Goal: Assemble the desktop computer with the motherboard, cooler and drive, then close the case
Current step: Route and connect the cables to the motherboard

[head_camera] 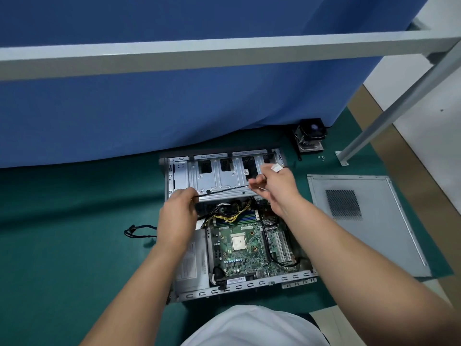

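The open computer case [239, 287] lies flat on a dark green mat [74, 221], its uncovered side up. Inside it the green motherboard [239, 248] sits in the near half with its bare square processor [238, 242] at the middle, a bundle of yellow and black power wires [232, 212] looping just beyond it. A grey power supply [193, 263] fills the case's left side. At the far end the metal drive cage [217, 176] stands tilted up, showing its stamped underside.

Both hands work above the line where the cage meets the board. The left hand [178, 216] has its fingers curled round one end of a thin black cable [222, 189]; the right hand [275, 186] pinches the other end between thumb and fingers, with a small white connector [277, 167] showing above its knuckles. The cable runs nearly straight between them, across the front of the cage.

Left of the case, partly behind the left forearm, a black lead [139, 232] lies looped on the mat. To the right, well apart from the case, the grey side panel [369, 221] lies flat with its perforated vent patch upward. Beyond the case's far right corner the cooler [310, 134] rests on the mat with its fan facing up, a few small screws [321, 157] lying near it.

A blue cloth [174, 108] hangs behind the work area down to the mat. A pale grey metal frame [224, 49] crosses in front of it, one leg [389, 116] slanting down to a foot plate on the right. Past the mat's right edge there is pale flooring [429, 126]. A white garment [254, 328] shows at the bottom edge.
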`<state>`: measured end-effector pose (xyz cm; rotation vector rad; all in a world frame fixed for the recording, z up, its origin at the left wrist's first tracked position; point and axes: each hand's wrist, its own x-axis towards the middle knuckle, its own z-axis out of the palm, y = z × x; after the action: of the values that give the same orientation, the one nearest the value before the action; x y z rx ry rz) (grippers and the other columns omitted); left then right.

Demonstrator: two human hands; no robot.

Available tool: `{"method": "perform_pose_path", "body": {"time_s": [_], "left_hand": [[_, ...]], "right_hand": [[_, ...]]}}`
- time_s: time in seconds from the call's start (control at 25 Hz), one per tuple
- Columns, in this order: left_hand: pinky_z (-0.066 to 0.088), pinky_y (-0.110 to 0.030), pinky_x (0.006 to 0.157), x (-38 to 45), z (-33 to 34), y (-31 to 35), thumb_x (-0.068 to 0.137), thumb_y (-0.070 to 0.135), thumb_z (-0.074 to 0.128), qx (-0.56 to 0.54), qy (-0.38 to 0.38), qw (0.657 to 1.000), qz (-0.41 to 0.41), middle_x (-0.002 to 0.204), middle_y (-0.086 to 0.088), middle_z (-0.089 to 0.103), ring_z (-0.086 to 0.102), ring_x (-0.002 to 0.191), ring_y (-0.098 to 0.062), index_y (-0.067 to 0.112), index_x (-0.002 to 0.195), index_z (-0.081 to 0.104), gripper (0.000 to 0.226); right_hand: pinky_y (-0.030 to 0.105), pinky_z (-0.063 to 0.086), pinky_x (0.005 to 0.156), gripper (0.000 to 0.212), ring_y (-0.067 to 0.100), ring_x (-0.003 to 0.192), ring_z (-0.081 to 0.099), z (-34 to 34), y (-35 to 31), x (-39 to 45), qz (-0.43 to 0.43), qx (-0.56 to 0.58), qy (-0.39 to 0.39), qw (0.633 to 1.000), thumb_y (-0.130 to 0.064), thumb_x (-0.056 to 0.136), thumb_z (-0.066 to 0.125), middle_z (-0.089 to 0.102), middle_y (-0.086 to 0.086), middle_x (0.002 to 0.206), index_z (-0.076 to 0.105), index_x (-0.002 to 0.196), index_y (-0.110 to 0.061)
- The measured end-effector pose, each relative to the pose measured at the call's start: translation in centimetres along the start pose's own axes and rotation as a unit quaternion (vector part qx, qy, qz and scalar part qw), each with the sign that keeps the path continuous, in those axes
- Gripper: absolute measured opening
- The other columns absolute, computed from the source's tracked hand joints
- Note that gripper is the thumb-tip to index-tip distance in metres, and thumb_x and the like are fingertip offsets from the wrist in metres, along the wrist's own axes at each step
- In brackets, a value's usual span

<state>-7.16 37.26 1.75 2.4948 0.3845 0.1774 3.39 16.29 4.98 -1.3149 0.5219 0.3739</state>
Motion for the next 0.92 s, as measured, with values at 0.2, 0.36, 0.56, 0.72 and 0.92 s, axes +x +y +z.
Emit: {"method": "perform_pose_path", "body": {"time_s": [0.2,0.36,0.56,0.72,0.92], "left_hand": [[0.050,-0.041,0.067,0.5,-0.8,0.0,0.082,-0.012,0.048,-0.017,0.024,0.999,-0.034,0.087,-0.009,0.064,0.057,0.077,-0.033,0.008,0.088,0.068,0.029],[0.046,-0.034,0.076,1.2,-1.7,-1.4,0.081,-0.013,0.045,-0.053,0.058,0.993,-0.092,0.093,-0.012,0.068,0.059,0.085,-0.029,0.005,0.095,0.071,0.034],[0.051,-0.038,0.079,2.1,-2.3,-1.7,0.081,-0.009,0.044,-0.079,0.080,0.985,-0.128,0.091,-0.012,0.072,0.061,0.089,-0.032,0.008,0.093,0.070,0.034],[0.050,-0.039,0.080,2.7,-2.2,-2.5,0.084,-0.007,0.044,-0.070,0.075,0.986,-0.131,0.095,-0.010,0.073,0.060,0.094,-0.037,0.011,0.096,0.071,0.035],[0.044,-0.024,0.071,3.3,-2.0,-2.3,0.096,0.009,0.055,-0.138,0.027,0.978,-0.154,0.100,0.001,0.073,0.065,0.091,-0.022,0.022,0.110,0.071,0.024]], "right_hand": [[0.037,0.063,0.075,0.011,0.024,0.086,0.076,-1.9,0.1,0.2,-0.007,0.004,-0.015,1.000,-0.017,0.105,0.056,0.074,0.010,0.092,0.063,0.102,-0.009],[0.021,0.045,0.054,0.018,0.009,0.062,0.046,-4.6,-0.7,0.7,-0.002,-0.074,-0.021,0.997,-0.023,0.103,0.061,0.056,-0.001,0.085,0.072,0.105,-0.009],[0.020,0.050,0.056,0.010,0.009,0.059,0.054,-6.0,-1.6,0.1,-0.009,-0.096,-0.081,0.992,-0.016,0.087,0.079,0.059,-0.001,0.069,0.075,0.095,-0.011],[0.020,0.056,0.063,0.009,0.011,0.067,0.064,-6.8,-2.1,-0.4,-0.024,-0.094,-0.094,0.991,-0.014,0.093,0.071,0.070,0.004,0.078,0.079,0.097,-0.011],[0.021,0.051,0.065,0.024,0.009,0.069,0.057,-6.9,-1.7,-0.1,-0.030,-0.121,-0.101,0.987,-0.014,0.106,0.052,0.066,0.003,0.082,0.076,0.112,-0.012]]}}
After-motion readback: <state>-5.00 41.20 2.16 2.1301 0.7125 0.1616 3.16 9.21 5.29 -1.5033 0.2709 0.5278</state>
